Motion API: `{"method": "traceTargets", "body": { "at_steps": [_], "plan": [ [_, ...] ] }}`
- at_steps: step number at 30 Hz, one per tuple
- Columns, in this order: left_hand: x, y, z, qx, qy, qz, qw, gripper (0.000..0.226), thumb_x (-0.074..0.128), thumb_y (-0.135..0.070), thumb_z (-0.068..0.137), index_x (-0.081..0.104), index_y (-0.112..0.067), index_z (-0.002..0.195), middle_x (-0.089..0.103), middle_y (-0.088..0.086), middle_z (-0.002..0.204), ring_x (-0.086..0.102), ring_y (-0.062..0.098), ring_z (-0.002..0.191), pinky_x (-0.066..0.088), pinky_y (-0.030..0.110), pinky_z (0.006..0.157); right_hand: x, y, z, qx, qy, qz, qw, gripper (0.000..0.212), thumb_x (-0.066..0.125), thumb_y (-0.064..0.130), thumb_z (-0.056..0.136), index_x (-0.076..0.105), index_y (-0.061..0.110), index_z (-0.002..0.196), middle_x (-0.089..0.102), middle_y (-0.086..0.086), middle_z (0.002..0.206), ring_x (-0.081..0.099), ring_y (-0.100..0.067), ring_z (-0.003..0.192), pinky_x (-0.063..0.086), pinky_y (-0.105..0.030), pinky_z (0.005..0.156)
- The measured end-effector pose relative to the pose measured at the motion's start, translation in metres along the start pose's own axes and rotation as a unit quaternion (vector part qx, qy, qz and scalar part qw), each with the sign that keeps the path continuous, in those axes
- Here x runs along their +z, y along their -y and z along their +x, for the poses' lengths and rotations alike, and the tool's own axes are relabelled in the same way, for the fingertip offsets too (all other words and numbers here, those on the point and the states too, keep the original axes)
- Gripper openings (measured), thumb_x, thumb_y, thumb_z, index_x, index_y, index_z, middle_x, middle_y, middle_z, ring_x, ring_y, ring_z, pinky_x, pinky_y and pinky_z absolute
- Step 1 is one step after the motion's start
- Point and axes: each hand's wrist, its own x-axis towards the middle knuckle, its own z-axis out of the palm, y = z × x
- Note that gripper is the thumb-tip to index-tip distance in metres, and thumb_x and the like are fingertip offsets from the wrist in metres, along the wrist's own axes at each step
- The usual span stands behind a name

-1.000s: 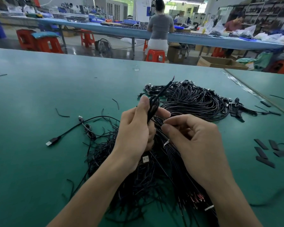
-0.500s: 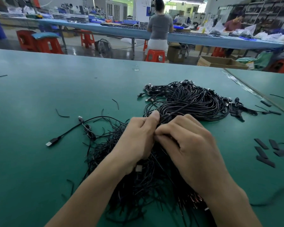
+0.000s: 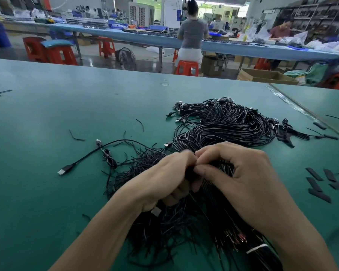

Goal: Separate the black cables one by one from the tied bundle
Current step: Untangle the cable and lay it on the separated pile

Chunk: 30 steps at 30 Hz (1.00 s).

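Head view puts the tied bundle (image 3: pixel 213 227) at the near edge of the green table (image 3: pixel 47 118), a dark mass of strands fanning out under both wrists, with a white tie (image 3: pixel 256 248) banding it at the near right. Above its middle the left hand (image 3: pixel 164 180) has its fingers curled round a black cable (image 3: pixel 189 173) — a pale plug (image 3: pixel 156 211) pokes out below the palm. The right hand (image 3: pixel 241 178) meets it knuckle to knuckle, thumb and forefinger pinched on the same dark strand. Both grips are closed on cable, but the fingers hide which strand it is.

I judge this to be the start of freeing one cable. To do it well from my station, I would keep the left hand as the anchor and let the right pinch run along one strand only. I would draw that strand out along its own length rather than yank it sideways — the strands cross thickly, and a neighbour could snag. A slow pull, watching for other strands lifting, should do.

Just beyond the hands lies what looks like the pile of freed cables (image 3: pixel 229 124), looped, with plugs at its far left. One loose cable (image 3: pixel 68 168) trails off to the left, and black strips (image 3: pixel 317 184) lie scattered at the right.
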Motion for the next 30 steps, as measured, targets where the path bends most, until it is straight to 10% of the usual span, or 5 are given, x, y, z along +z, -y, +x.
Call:
{"method": "traceTargets", "body": {
  "at_steps": [4,9,17,26,30],
  "plan": [
    [0.003,-0.005,0.004,-0.044,0.08,0.006,0.996,0.038,0.037,-0.045,0.083,0.053,-0.023,0.056,0.024,-0.007,0.05,0.017,0.01,0.042,0.011,0.021,0.047,-0.008,-0.004,-0.002,0.036,0.023,0.004,0.999,0.016,0.081,0.017,0.077,0.075,0.032,0.074,0.069,0.025,0.106,0.056,0.017,0.108,0.035,0.0,0.088],
    [0.001,-0.001,-0.005,0.093,0.128,0.16,0.974,0.027,0.075,-0.014,0.082,0.051,-0.014,0.07,0.038,-0.002,0.061,0.034,0.011,0.049,0.03,0.023,0.046,-0.014,-0.004,-0.003,0.022,0.081,-0.03,0.996,0.016,0.082,0.025,0.075,0.076,0.039,0.081,0.072,0.026,0.082,0.068,0.002,0.089,0.051,-0.027,0.085],
    [0.003,0.002,0.002,0.13,0.057,0.238,0.961,0.023,0.066,-0.014,0.095,0.059,0.007,0.091,0.058,0.031,0.086,0.045,0.02,0.074,0.049,0.056,0.078,0.001,-0.006,-0.003,-0.039,0.059,-0.122,0.99,0.007,0.076,0.024,0.078,0.078,0.03,0.08,0.068,0.016,0.074,0.058,-0.007,0.082,0.051,-0.038,0.074],
    [0.004,0.006,0.003,0.102,0.047,0.314,0.943,0.024,0.065,-0.026,0.093,0.056,-0.005,0.087,0.053,0.004,0.074,0.049,0.021,0.068,0.046,0.038,0.068,0.005,-0.009,-0.002,-0.045,0.069,-0.093,0.992,0.022,0.075,0.014,0.077,0.061,0.03,0.083,0.061,0.018,0.077,0.055,-0.007,0.083,0.045,-0.027,0.069],
    [0.002,0.007,0.003,0.12,0.038,0.263,0.957,0.024,0.068,-0.029,0.087,0.061,-0.006,0.089,0.063,0.021,0.088,0.058,0.032,0.079,0.051,0.053,0.079,0.007,-0.011,-0.003,-0.03,0.066,-0.09,0.993,0.021,0.072,0.017,0.084,0.059,0.033,0.088,0.058,0.017,0.076,0.055,-0.006,0.081,0.041,-0.02,0.067]
  ]
}}
